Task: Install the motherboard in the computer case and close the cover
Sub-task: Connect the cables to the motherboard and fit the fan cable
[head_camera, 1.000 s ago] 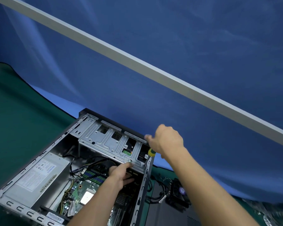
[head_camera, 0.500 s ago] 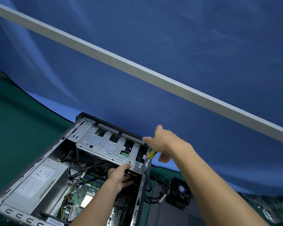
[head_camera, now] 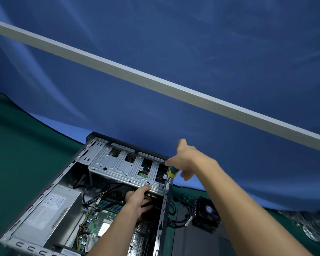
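The open computer case lies on its side on a green mat, with the green motherboard inside on its floor. A silver drive cage spans the far end. My left hand reaches into the case and touches the cage's near lower edge, fingers stretched under it. My right hand pinches the top of a yellow-and-green screwdriver, the other fingers spread. The screwdriver's tip sits at the cage's near right corner. A dark grey cover panel lies flat to the right of the case.
A grey power supply fills the case's left side, with cables running across the board. A black cooler fan with its wires lies on the panel. Clear plastic bags sit at far right. A blue cloth and a grey bar hang behind.
My right hand has loosened from a fist over the screwdriver handle to spread fingers, staying at the cage corner. My left hand has held its place under the cage.
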